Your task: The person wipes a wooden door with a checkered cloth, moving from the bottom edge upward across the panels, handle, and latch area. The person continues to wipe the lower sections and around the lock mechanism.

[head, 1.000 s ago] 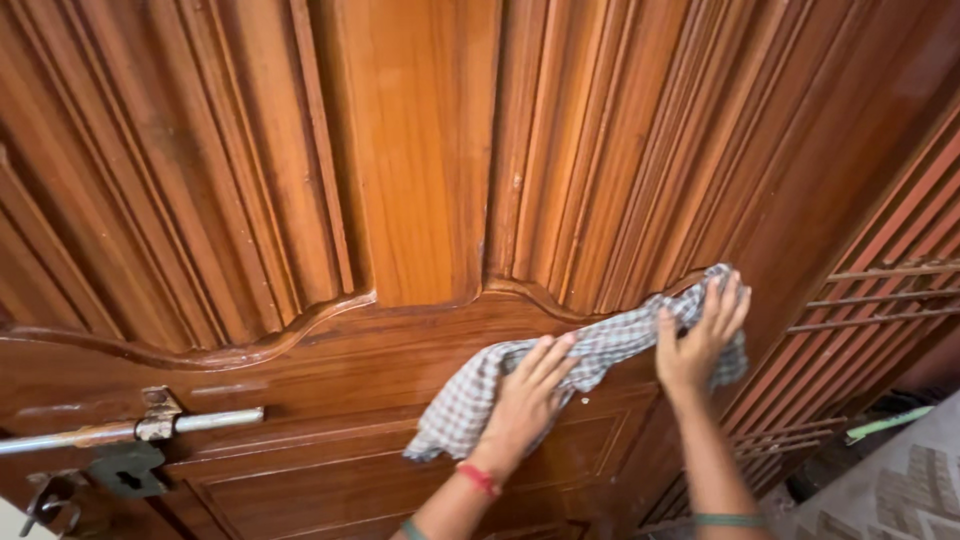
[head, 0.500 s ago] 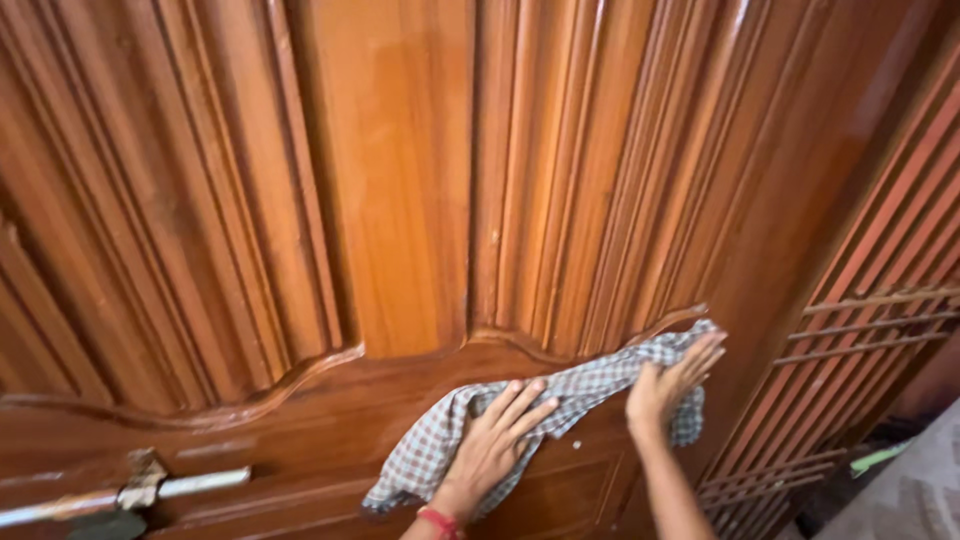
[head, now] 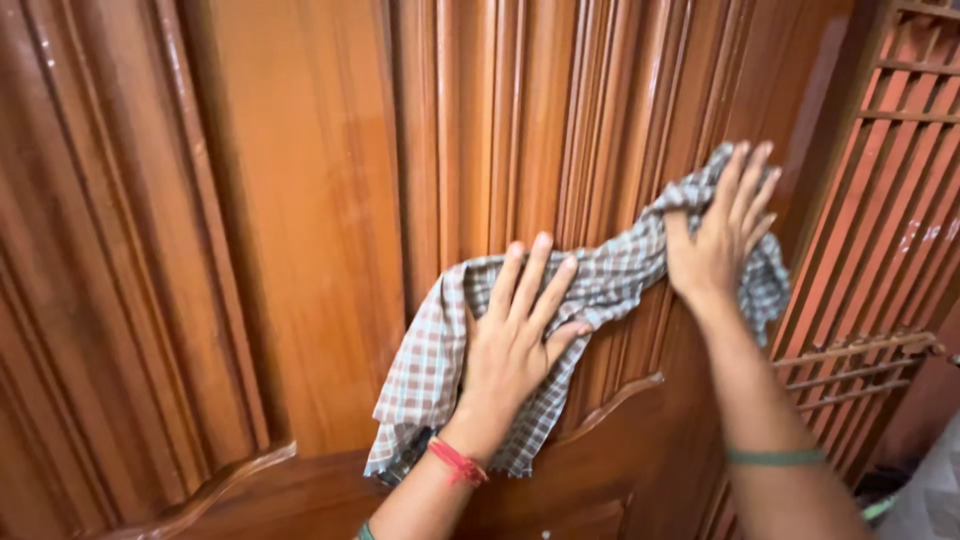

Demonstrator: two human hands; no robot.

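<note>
Checked cloth (head: 600, 290) at centre frame lies stretched across the grooved wooden door (head: 300, 220), pinned flat by the open left hand (head: 515, 335) and open right hand (head: 725, 235), fingers spread to press it into the ridges

Big varnished wooden door (head: 300, 200) is filling pretty much the whole view, orange-brown and glossy, with vertical fluted grooves (head: 520, 120) running down to the right of its flat centre panel. A curved carved moulding (head: 230, 480) is sweeping along below that panel. Right of the door, a slatted wooden grille (head: 900, 200) is standing, reddish-brown.
</note>
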